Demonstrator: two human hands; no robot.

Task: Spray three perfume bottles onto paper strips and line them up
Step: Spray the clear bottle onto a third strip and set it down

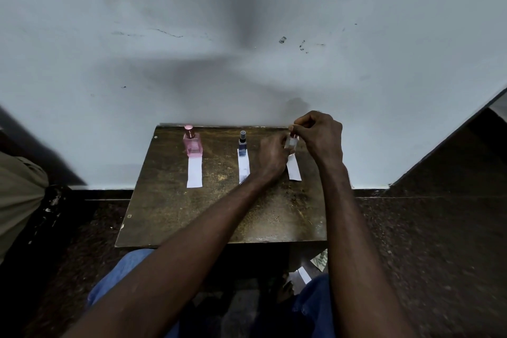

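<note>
A pink perfume bottle (193, 142) stands at the far left of the small brown table (192, 217), at the top of a white paper strip (194, 175). A slim blue bottle (242, 144) stands on the middle strip (243, 169). At the far right, my left hand (271, 158) grips the body of a small clear bottle (291, 143) above the third strip (293, 170). My right hand (319, 137) pinches the top of that clear bottle, where its cap or nozzle is mostly hidden by my fingers.
The table's far edge meets a pale wall (247, 35). A spare paper strip (304, 275) and a patterned scrap (320, 260) lie on the dark floor under the table's right side. My knees in blue jeans (120, 277) sit below the near edge.
</note>
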